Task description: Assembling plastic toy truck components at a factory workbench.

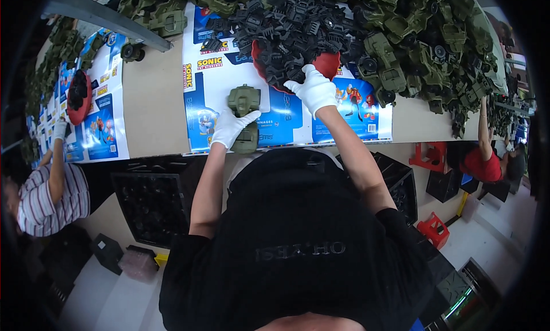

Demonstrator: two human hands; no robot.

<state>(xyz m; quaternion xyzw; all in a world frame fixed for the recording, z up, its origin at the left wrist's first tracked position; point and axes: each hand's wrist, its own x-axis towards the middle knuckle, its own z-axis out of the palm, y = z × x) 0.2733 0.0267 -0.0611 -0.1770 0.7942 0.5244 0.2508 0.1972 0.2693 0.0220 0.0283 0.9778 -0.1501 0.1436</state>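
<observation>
My left hand, in a white glove, grips an olive-green toy vehicle body lying on a flattened printed blue and white carton sheet. My right hand, also gloved in white, reaches into a red bowl heaped with small black plastic parts; its fingertips are among the parts, and whether they pinch one is hidden.
A large heap of olive-green toy vehicle bodies covers the far right of the table. A person in a striped shirt works at the left with another red bowl. Someone in red sits at right. Black crates and red stools stand below.
</observation>
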